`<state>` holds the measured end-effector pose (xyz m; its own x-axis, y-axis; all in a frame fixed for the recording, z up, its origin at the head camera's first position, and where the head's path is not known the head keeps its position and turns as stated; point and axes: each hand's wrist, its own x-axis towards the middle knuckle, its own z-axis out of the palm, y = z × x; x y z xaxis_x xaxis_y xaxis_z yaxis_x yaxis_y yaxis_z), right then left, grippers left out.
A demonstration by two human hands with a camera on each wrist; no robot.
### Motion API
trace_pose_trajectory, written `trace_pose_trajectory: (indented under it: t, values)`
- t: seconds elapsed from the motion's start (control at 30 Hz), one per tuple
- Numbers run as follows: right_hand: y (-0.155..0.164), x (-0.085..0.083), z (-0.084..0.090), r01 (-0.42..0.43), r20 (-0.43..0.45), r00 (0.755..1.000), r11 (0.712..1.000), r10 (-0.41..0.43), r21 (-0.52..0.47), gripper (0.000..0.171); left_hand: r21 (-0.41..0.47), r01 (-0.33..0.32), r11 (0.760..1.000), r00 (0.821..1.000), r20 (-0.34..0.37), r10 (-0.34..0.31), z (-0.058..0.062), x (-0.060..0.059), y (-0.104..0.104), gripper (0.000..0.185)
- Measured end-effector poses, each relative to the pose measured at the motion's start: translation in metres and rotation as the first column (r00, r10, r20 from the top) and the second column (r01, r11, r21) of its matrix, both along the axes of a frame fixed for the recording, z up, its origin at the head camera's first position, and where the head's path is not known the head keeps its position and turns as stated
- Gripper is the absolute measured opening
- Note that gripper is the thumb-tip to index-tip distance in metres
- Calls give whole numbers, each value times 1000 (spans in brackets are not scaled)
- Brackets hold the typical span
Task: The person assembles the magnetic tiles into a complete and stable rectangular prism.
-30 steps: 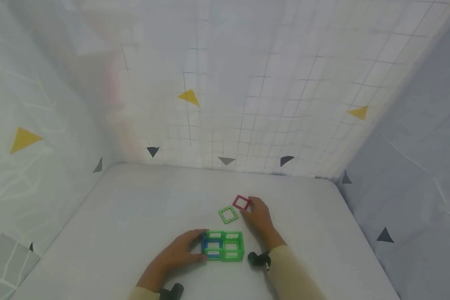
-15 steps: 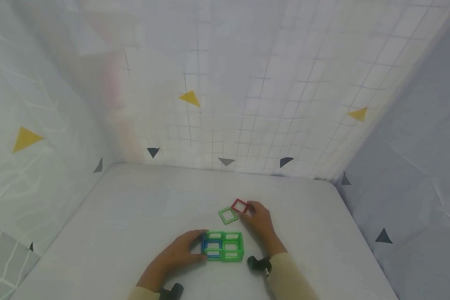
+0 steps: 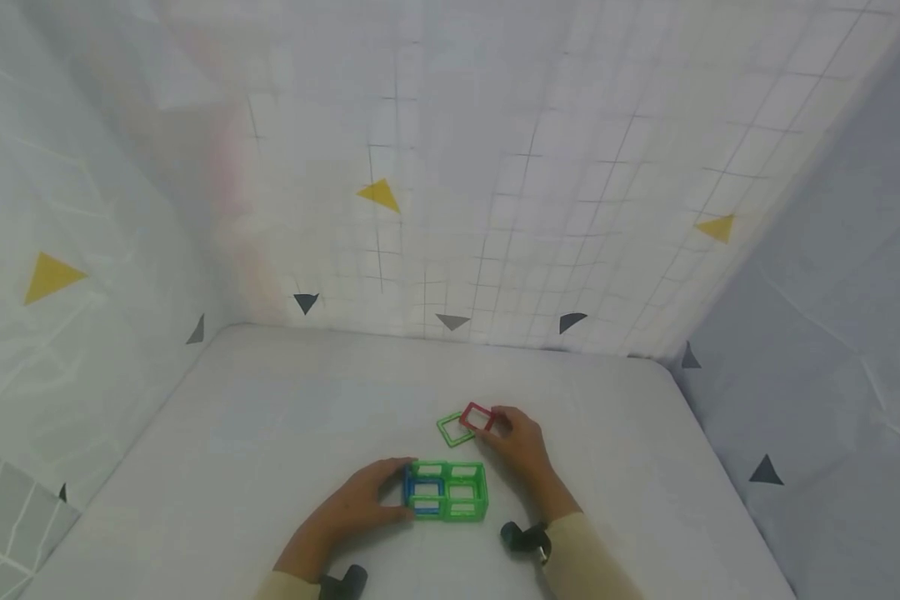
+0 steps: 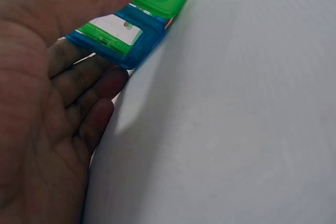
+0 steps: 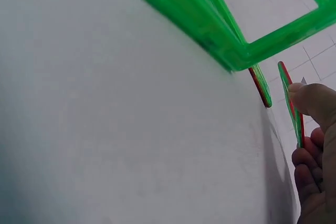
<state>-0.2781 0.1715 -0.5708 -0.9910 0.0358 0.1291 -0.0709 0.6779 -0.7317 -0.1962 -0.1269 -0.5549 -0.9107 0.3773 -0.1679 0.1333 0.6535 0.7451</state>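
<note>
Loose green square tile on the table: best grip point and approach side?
Take the green square tile by its far-left frame edge, coming from above-left. It lies flat, hollow-centred; the red tile in the right hand overlaps its right corner, and the block structure crowds the near side.

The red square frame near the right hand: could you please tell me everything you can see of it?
The red square frame is a thin, open plastic-looking outline with an empty middle. It is tilted, its far-right side raised and pinched by the fingertips of the right hand, its near-left part overlapping the loose green square frame lying flat on the white table. In the right wrist view it shows edge-on as a narrow strip under the fingertips. It stands apart from the green and blue block structure.
</note>
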Motion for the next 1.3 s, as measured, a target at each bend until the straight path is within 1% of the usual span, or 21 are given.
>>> trace_pose_trajectory:
  t: [0.13,0.47,0.73,0.9,1.07,1.13,1.3]
  values:
    - [-1,4,6,-16,12,1000,1000,16,1,57,-7,-6,1000,1000,2,6,-1,0,1,85]
    - [-4,17,33,-30,22,999,1000,30,-6,57,-12,1,1000,1000,-6,-1,2,0,0,84]
    - [-8,29,47,-62,-2,998,998,62,-16,56,8,1,1000,1000,10,-1,6,2,1,83]
    - [-14,40,57,-83,-14,996,996,83,-15,55,22,2,1000,1000,13,-2,4,4,0,83]
    - [-19,48,64,-111,-53,992,994,112,21,58,33,12,999,1000,-15,-12,1,3,-2,81]
    - [-20,51,66,-111,-50,992,993,113,39,59,38,25,999,999,-32,-24,0,2,-2,81]
    - [-24,59,71,-124,-26,992,991,125,52,59,51,33,998,999,-36,-32,0,2,-3,80]
